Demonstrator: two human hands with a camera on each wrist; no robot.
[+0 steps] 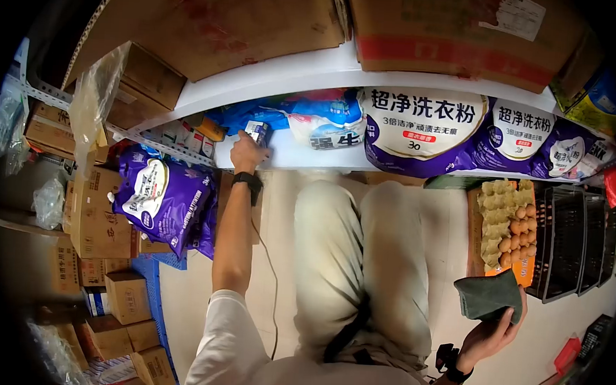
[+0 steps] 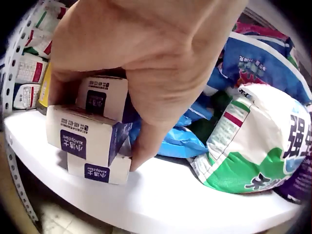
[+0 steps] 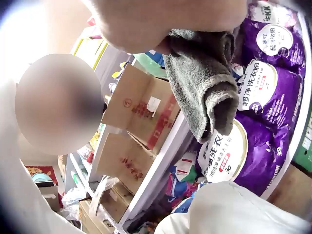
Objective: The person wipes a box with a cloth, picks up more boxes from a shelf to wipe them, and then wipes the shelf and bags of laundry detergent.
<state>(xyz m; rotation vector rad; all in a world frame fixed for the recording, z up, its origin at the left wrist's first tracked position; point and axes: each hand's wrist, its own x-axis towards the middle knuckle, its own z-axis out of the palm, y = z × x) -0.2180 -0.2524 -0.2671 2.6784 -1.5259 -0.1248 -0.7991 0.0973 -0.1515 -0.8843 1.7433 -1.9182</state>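
My left hand (image 1: 246,154) reaches to the front of the white shelf (image 1: 310,158) and grips a small stack of white-and-purple boxes (image 1: 257,132). Seen from the left wrist, three of these boxes (image 2: 83,136) are piled up, with the thumb of the hand (image 2: 146,53) along their right side and the other fingers mostly hidden behind them. Out to the right, my right hand (image 1: 501,334) holds a folded dark grey-green cloth (image 1: 487,297) off the floor. The cloth's terry texture (image 3: 202,83) shows in the right wrist view, below the hand (image 3: 165,22).
Purple washing powder bags (image 1: 422,132) line the shelf to the right; a blue-and-white bag (image 2: 258,141) lies beside the boxes. Cartons (image 1: 233,28) fill the shelf above. An egg tray (image 1: 502,210) and black crates (image 1: 560,240) stand at right. More purple bags (image 1: 161,199) sit at left.
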